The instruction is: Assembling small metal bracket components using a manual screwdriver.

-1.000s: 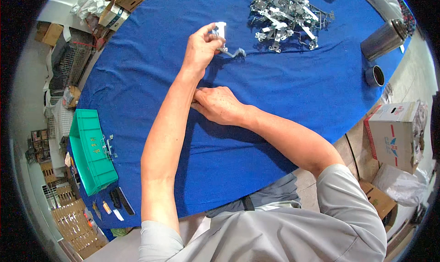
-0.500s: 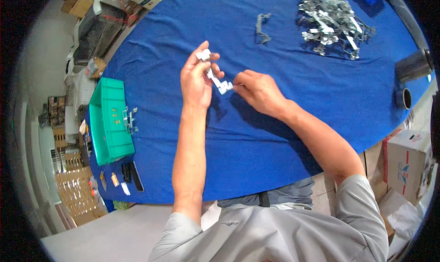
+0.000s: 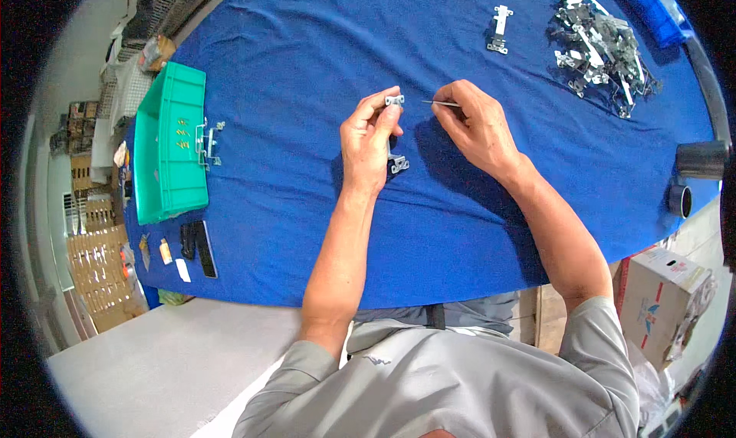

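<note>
My left hand [image 3: 366, 143] is closed round a small grey metal bracket [image 3: 398, 164]. One holed end stands out above the thumb and the other below the palm; fingers cover its middle. To the right, my right hand [image 3: 477, 124] pinches a thin pointed metal tool [image 3: 438, 102], its tip toward the bracket but apart from it. Farther off on the blue cloth [image 3: 307, 70] lies a single similar bracket [image 3: 501, 30]. A heap of metal brackets [image 3: 602, 51] sits at the far right.
At the left stands a green plastic crate [image 3: 184, 181], with metal pieces [image 3: 208, 143] against its side. A phone [image 3: 205, 250] and small bottle [image 3: 165, 251] lie nearer. A blue bin [image 3: 652, 9], dark cylinder [image 3: 701, 160] and short tube [image 3: 680, 201] are at the right edge.
My view has shifted. My right hand has drawn away from the bracket, and the left hand has turned it more upright. The lone bracket on the cloth now shows a different side.
</note>
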A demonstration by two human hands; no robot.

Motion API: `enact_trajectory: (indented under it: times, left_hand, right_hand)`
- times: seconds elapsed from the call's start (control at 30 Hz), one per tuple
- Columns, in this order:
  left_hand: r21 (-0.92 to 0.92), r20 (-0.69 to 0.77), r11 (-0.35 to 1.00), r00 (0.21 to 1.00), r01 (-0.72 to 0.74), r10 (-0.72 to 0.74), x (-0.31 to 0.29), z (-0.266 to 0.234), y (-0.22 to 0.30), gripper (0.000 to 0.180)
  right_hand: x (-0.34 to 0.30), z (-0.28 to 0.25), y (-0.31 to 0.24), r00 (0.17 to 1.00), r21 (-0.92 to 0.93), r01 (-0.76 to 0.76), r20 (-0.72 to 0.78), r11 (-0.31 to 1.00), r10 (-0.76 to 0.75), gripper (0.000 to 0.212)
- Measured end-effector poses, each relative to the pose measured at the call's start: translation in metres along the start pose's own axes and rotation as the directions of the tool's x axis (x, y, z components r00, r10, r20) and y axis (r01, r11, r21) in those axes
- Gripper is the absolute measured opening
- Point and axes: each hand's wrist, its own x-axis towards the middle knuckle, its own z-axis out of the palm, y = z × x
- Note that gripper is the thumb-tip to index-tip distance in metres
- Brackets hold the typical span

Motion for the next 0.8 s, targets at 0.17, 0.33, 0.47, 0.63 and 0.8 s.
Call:
enact_trajectory:
  times: [0.17, 0.33, 0.47, 0.63, 0.8]
  left_hand:
    - [-0.135, 0.019, 0.990, 0.999, 0.041, -0.039, -0.005, 0.008, 0.006, 0.029]
    - [-0.174, -0.049, 0.984, 0.998, 0.034, -0.043, -0.009, 0.017, 0.002, 0.027]
    - [-0.185, -0.079, 0.982, 0.996, 0.030, -0.045, -0.011, 0.018, 0.001, 0.026]
    - [-0.095, -0.068, 0.995, 0.997, 0.013, -0.020, -0.015, 0.022, 0.002, 0.026]
    - [-0.143, -0.104, 0.990, 0.994, 0.015, -0.030, -0.015, 0.025, 0.002, 0.026]
  right_hand:
    - [-0.002, -0.001, -0.005, 0.997, -0.061, 0.074, -0.016, 0.995, -0.075, 0.009]
    - [-0.001, -0.001, -0.005, 0.999, -0.093, 0.053, 0.010, 0.994, -0.052, 0.009]
    - [-0.001, 0.000, -0.006, 0.998, -0.088, 0.065, 0.004, 0.994, -0.065, 0.009]
    - [-0.003, 0.002, -0.004, 0.997, -0.103, 0.073, 0.009, 0.992, -0.072, 0.009]
    - [-0.003, 0.004, -0.002, 0.997, -0.113, 0.081, 0.011, 0.990, -0.080, 0.009]
